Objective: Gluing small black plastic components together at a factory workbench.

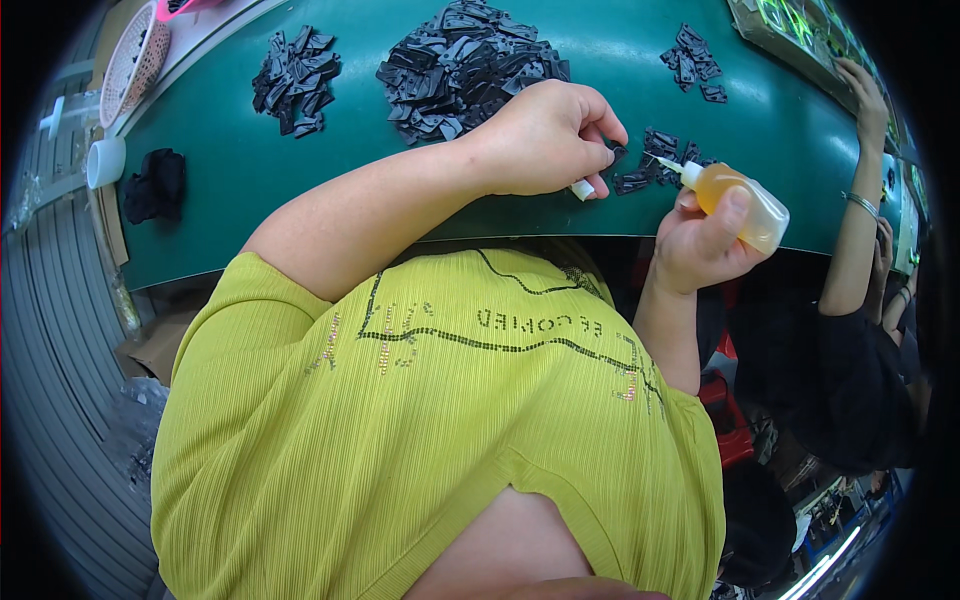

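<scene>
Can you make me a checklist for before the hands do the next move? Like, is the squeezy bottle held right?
1. Bottle held: ok, the right hand is wrapped around it.
2. Liquid inside: ok, amber liquid shows through the side.
3. Small black piece held: ok, it is at the fingertips of the left hand.
4. Nozzle clear of the left fingers: ok, a gap shows between them.
5. Liquid on the held piece: cannot tell, it's too small to see.
6. More black pieces on the table: ok, the big pile lies beyond the left hand.
</scene>
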`<state>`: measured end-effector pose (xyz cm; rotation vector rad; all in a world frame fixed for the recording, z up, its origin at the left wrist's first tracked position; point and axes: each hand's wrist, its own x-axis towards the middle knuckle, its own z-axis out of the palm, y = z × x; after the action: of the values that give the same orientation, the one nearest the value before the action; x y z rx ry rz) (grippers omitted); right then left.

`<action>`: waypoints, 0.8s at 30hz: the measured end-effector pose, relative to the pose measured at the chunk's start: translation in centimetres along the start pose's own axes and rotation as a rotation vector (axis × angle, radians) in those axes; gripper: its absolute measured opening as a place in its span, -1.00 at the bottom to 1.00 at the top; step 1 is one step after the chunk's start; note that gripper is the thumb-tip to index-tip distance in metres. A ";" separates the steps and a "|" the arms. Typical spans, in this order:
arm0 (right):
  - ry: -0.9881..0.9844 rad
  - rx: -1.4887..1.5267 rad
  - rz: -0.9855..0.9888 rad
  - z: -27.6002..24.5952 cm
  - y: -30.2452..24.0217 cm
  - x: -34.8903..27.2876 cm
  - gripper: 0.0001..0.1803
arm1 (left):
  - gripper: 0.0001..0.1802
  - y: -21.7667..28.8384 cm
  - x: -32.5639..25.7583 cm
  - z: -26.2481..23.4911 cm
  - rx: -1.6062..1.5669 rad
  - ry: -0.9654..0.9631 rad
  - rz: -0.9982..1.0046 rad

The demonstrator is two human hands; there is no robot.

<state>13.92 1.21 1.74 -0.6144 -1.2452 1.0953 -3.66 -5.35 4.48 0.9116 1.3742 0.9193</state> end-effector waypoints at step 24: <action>-0.117 -0.109 -0.016 1.4 -0.6 -1.7 -0.54 | -0.80 0.5 0.3 -0.2 -0.041 -0.017 -0.043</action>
<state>12.84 -0.84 1.90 -0.6285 -1.4162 1.0672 -3.83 -4.90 4.89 0.8539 1.3507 0.9020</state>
